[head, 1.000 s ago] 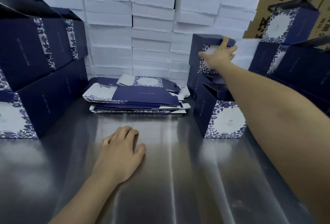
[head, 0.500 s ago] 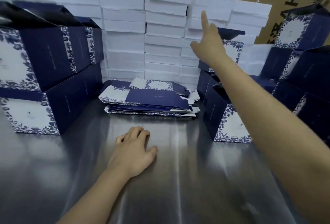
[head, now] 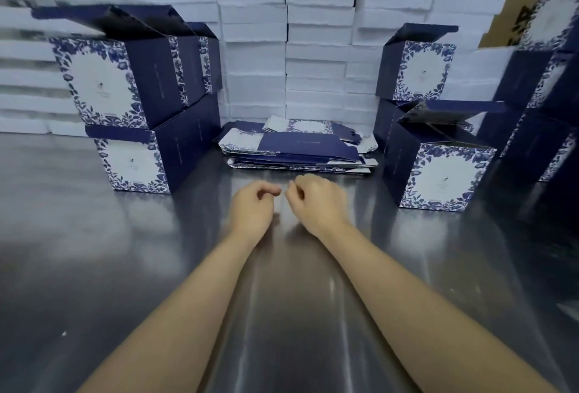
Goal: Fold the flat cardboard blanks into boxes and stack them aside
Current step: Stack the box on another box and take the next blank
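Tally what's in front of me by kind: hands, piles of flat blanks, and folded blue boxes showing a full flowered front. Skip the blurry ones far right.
Hands: 2, left hand, right hand
Piles of flat blanks: 1, the pile of blanks
Folded boxes: 4, upper left box, lower left box, upper right box, lower right box
Total: 7

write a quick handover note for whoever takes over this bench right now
Left grip and right grip: both empty, fingers loosely curled, side by side over the steel table.
Pile of flat blanks: on the table just beyond both grips, not touched.
Done: folded boxes at left, two high; folded boxes at right.
Left: fold every blank in the pile and stack each aside.
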Motion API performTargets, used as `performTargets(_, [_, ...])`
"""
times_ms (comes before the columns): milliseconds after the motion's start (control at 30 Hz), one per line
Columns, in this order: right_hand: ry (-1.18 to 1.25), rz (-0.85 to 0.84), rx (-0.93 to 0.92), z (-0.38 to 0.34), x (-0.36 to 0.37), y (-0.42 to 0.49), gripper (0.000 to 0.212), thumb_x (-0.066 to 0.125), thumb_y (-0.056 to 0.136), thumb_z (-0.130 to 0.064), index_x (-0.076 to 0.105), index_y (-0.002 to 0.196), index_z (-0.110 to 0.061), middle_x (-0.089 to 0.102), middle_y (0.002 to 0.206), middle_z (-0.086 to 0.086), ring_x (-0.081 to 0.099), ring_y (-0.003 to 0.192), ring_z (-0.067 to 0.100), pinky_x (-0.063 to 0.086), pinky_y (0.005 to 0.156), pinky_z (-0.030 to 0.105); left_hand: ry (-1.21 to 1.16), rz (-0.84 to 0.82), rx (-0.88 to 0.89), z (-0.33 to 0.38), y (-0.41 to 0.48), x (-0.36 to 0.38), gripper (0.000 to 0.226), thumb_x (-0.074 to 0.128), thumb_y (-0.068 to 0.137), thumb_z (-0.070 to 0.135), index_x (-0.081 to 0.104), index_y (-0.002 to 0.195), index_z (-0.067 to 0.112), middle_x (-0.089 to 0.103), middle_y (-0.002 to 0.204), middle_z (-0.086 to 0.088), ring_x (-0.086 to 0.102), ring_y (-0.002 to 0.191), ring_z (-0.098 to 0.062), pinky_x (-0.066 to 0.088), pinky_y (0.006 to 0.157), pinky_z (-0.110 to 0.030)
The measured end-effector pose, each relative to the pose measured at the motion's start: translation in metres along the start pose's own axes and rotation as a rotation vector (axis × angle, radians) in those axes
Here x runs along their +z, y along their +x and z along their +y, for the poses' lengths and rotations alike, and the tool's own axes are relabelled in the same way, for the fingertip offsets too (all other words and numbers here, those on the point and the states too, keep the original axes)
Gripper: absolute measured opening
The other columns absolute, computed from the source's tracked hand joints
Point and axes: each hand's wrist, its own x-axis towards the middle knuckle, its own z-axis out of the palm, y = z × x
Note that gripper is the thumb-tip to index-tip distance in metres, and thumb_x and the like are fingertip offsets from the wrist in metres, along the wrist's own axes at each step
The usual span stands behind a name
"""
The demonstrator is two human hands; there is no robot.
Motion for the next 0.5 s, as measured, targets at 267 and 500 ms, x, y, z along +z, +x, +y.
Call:
performTargets(267, [-0.067,-0.135,0.050,0.047,0.031,0.060,0.043,0.044,0.096,-0.018,0.050,0.138,-0.012,0.029,0.155,0.009,0.015,0.147,0.024,0.009,0.118,0.034,-0.015,0.051,-0.082,-0.003,0.018,0.008,0.029,0.048,0.089,0.010,0.070,0.075,0.024,0.071,0.085,0.011,0.065,0.073,-0.014,0.049,0.066,-0.026])
performTargets(500, [-0.052,-0.245,0.024,0.064,0.041,0.084,0.047,0.041,0.096,-0.014,0.043,0.142,-0.017,0.031,0.156,0.004,0.011,0.149,0.020,-0.004,0.121,0.041,-0.003,0.055,-0.051,-0.006,0.022,0.012,0.032,0.047,0.088,0.006,0.071,0.073,0.020,0.070,0.080,0.013,0.061,0.069,-0.002,0.040,0.055,-0.004])
